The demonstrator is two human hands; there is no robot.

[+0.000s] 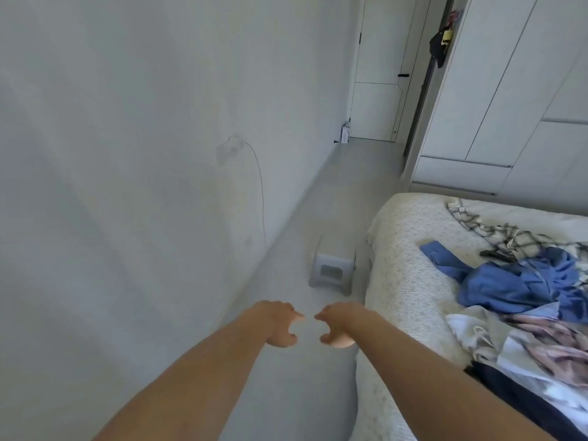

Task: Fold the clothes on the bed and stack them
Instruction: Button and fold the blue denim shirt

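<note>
A bed (404,281) with a cream textured cover fills the right side. On it lies a heap of unfolded clothes: a blue shirt (515,284), a checked garment (496,227), pink and white pieces (541,342) and a dark navy item (525,399). Both my arms stretch forward over the floor to the left of the bed. My left hand (280,326) and my right hand (337,326) face each other with loosely curled fingers, holding nothing and touching no clothes.
A pale wall with a charger and a hanging cable (254,186) runs along the left. A small grey stool (332,272) stands on the floor beside the bed. White wardrobes (509,90) and a door (378,74) lie at the back.
</note>
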